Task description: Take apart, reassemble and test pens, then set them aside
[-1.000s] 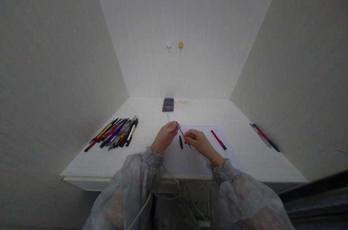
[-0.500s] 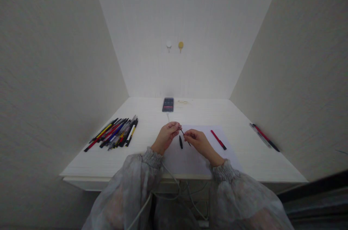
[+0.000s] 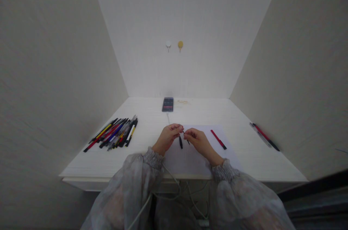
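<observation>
My left hand (image 3: 168,136) and my right hand (image 3: 198,139) meet over a white sheet of paper (image 3: 195,155) at the table's front middle. Both pinch a thin dark pen refill (image 3: 186,137) that runs slanted between their fingertips. Under the hands a short black pen part (image 3: 181,142) lies on the paper. To the right of my right hand a red pen barrel with a black tip (image 3: 218,139) lies on the same sheet.
A heap of several coloured pens (image 3: 114,133) lies at the table's left. Two or three pens (image 3: 264,137) lie by the right wall. A phone (image 3: 168,104) with a white cable stands at the back. Two hooks (image 3: 174,45) hang on the far wall.
My hands have drawn closer together, and less of the thin refill shows between them. Everything else lies where it was.
</observation>
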A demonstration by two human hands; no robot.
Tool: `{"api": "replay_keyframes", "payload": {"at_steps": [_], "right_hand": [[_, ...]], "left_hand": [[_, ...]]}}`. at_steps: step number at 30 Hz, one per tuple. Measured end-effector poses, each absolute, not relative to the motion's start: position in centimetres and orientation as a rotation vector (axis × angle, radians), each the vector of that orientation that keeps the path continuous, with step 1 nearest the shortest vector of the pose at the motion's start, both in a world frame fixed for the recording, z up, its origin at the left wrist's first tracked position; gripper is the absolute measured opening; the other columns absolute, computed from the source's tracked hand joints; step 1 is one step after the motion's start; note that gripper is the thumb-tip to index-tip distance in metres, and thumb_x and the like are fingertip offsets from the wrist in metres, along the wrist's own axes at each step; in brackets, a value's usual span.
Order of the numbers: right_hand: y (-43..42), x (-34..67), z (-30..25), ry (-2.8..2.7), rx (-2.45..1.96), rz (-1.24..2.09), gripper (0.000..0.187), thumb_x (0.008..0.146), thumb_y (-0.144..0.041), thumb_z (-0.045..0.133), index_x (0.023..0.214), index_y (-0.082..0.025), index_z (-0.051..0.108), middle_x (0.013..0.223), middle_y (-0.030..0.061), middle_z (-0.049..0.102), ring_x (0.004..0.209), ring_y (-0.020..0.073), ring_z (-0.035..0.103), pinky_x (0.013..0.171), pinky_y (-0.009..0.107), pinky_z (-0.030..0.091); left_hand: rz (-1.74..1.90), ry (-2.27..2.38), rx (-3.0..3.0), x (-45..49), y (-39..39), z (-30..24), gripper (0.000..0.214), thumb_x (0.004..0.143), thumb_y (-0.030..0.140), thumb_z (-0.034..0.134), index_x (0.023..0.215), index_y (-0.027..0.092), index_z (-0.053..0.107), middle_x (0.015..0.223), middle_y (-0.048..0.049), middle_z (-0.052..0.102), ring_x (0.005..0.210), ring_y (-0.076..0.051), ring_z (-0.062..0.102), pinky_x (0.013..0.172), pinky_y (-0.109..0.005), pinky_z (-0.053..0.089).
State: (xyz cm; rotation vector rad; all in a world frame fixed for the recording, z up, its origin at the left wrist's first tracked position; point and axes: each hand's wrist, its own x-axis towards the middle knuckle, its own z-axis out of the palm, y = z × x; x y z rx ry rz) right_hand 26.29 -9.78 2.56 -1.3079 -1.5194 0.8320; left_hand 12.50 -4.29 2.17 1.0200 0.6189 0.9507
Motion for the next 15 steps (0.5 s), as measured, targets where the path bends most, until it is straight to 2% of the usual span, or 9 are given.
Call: {"api": "replay_keyframes", "payload": {"at_steps": [8,12,15], "right_hand": [[-9.64,26.3,2.5,-1.542,-1.3,0.788,0.011,0.071,-0.025,0.052,0.065,-0.017,0.055,0.054,-0.003,0.049,0.05,0.0091,0.042,0.049,0.022,0.033],[-9.58,26.44,2.37,-1.535,-1.303,0.797,0.01,0.072,-0.025,0.051,0.066,-0.018,0.054,0.054,-0.0027,0.05,0.05,0.0094,0.043,0.048,0.022,0.033],[-9.55,26.62,2.37,-1.526,-1.311,0.771,0.01,0.073,-0.025,0.051,0.067,-0.017,0.055,0.055,-0.002,0.051,0.051,0.0098,0.044,0.05,0.022,0.034]], "left_hand": [[0.961,0.606,1.009,12.48,-4.18,2.0,0.021,0.059,0.026,0.069,0.073,0.012,0.061,0.07,-0.0013,0.058,0.063,-0.007,0.052,0.056,-0.018,0.037],[0.964,0.619,1.028,12.15,-4.09,2.33,0.027,0.059,0.026,0.069,0.081,0.013,0.062,0.082,-0.0044,0.061,0.066,-0.008,0.053,0.058,-0.019,0.037],[1.022,0.79,1.223,11.79,-3.78,2.2,0.025,0.061,0.033,0.066,0.077,0.014,0.062,0.07,-0.0024,0.06,0.059,-0.009,0.05,0.055,-0.021,0.034]]}}
